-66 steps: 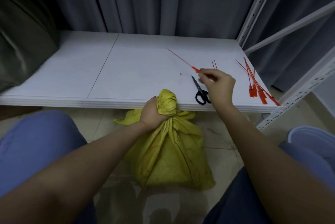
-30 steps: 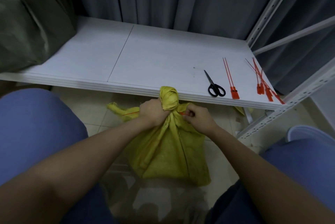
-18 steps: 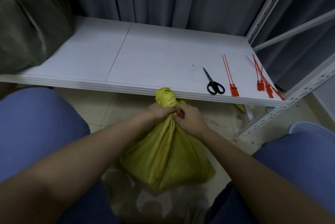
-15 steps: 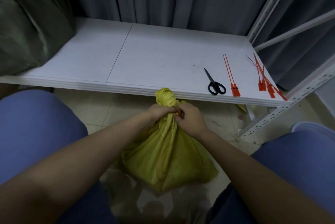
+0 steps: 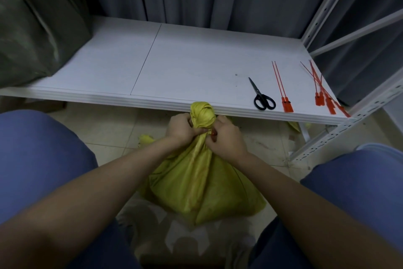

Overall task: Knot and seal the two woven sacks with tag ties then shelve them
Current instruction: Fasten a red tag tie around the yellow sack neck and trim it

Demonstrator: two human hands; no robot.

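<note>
- Yellow woven sack (image 5: 202,181): on floor, 6 o'clock of shelf (image 5: 185,68); knotted neck gripped for sealing.
- Left hand (image 5: 182,130), right hand (image 5: 225,138): pinched on neck; red tag tie (image 5: 212,134) between.
- Spare tag ties (image 5: 283,94), scissors (image 5: 260,96): shelf, 3 o'clock, within reach.

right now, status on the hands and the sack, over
Both hands, left and right, clamped on yellow sack neck under the knot. Bit of red tie shows between them. Sack on floor, not shelved. Shelf middle bare; scissors at right.
</note>
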